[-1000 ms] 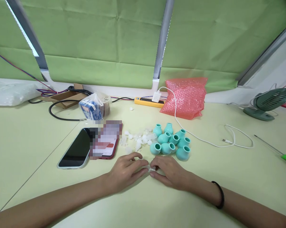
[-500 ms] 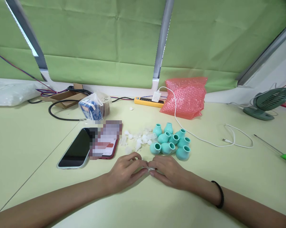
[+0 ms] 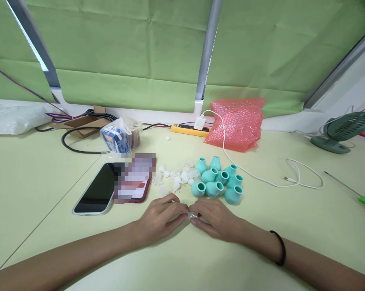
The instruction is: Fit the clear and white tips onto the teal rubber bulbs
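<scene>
Between my fingertips is a small clear plastic piece [image 3: 193, 216], shiny and mostly covered by the fingers; its exact kind I cannot make out. My left hand [image 3: 163, 218] pinches its left end, fingers bent. From the right, my right hand [image 3: 215, 219] grips it with thumb and index finger. Just beyond the hands stands a cluster of several turquoise vase-shaped pieces [image 3: 214, 188], each with a round opening. To their left lies a loose heap of white and clear small plastic bits [image 3: 178, 180].
A dark-screened phone [image 3: 97, 190] and a red-cased phone [image 3: 142, 186] lie left. Behind are a bagged blue pack [image 3: 117, 138], a yellow power strip [image 3: 185, 130] and a pink bubble-wrap bag [image 3: 237, 125]. A white cable [image 3: 258, 178], a screwdriver [image 3: 347, 187] and a green fan [image 3: 336, 133] occupy the right.
Both hands stay in almost the same place. The fingertips have shifted slightly around the clear piece, and a little more of it shows. Everything else is unmoved.
</scene>
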A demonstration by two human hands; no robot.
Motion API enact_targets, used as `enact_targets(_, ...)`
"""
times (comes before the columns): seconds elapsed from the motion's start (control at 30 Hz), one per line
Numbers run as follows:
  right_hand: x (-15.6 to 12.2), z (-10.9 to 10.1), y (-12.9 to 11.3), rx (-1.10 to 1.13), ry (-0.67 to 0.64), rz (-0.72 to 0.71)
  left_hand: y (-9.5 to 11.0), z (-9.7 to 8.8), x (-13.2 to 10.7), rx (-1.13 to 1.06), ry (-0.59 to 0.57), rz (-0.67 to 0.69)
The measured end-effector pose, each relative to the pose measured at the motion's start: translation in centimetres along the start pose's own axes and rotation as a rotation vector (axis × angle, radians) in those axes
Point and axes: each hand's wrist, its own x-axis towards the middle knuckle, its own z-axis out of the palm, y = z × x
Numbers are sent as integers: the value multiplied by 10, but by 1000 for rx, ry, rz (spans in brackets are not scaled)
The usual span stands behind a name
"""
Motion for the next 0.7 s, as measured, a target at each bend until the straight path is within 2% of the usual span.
enact_targets(0.1, 0, -1, -1, 6, 4, 32, 0, 0, 0, 15, 0, -5)
enact_targets(0.33, 3, -1, 0, -51, -34, -40, -2, 0, -2, 24, -26, -13)
enact_targets(0.7, 3, -1, -1, -15, 28, -26, -2, 0, 0, 5, -62, 4)
